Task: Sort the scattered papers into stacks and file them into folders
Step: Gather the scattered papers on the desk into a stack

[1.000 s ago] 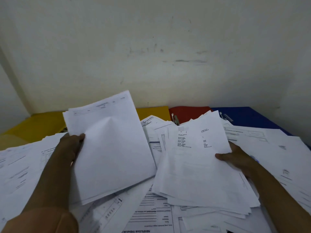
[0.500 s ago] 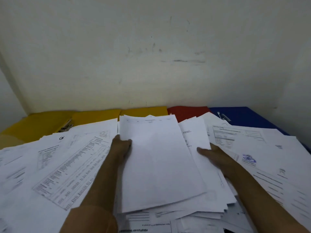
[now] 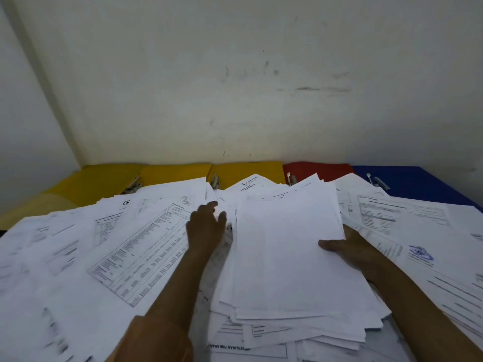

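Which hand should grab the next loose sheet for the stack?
Left. The left hand is open and free over the loose sheets; the right hand grips the stack edge, thumb on top.

Print on the scattered papers (image 3: 146, 246) is too blurred to read. The stack (image 3: 290, 257) hides the right hand (image 3: 350, 250) fingers beneath its edge. Papers cover the near parts of the yellow folders (image 3: 170, 175), red folder (image 3: 313, 169) and blue folder (image 3: 418, 181). The frame's bottom edge cuts off both forearms.

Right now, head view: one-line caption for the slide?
Right hand grips a paper stack, left hand open beside it; yellow, red and blue folders behind.
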